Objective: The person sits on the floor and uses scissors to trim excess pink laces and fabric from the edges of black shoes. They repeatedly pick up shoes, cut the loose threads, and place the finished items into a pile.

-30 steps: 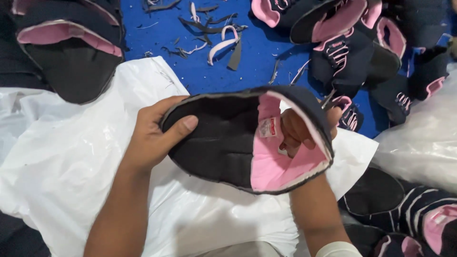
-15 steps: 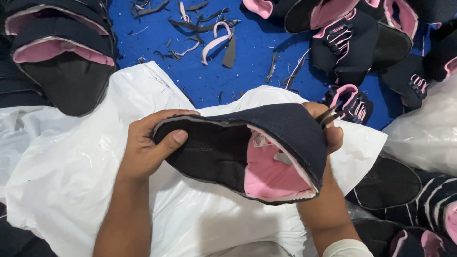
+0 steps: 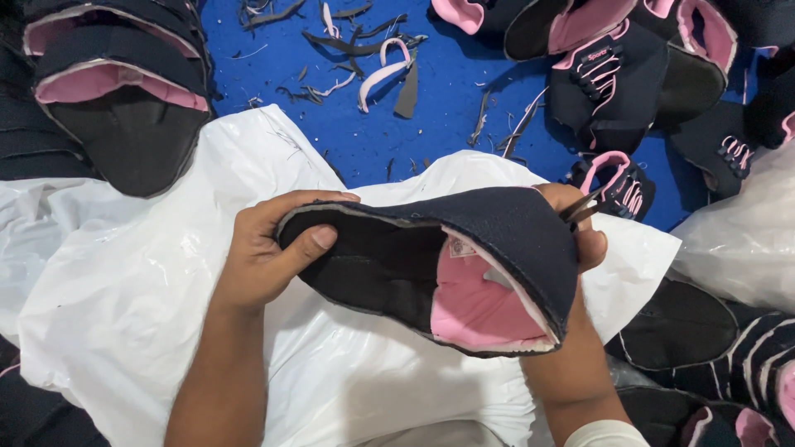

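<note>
Two hands hold the dark shoe upper (image 3: 464, 265) at mid-frame over the white plastic sheet (image 3: 124, 314). Our left hand (image 3: 269, 257) grips its toe edge, thumb pressed inside; our right hand (image 3: 584, 236) grasps the heel end along with a thin tool, probably snips. We judge it best to keep the pink lining spread taut. Farther up, trimmed scraps (image 3: 373, 58) litter the blue table (image 3: 447, 108), with stacked uppers (image 3: 116, 91) at upper left.

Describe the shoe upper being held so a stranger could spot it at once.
Start at the white plastic sheet spread below the blue table. Over it, the left hand and right hand hold one dark navy shoe upper. Unlike the piled ones, it is lifted, its pink lining showing.
</note>
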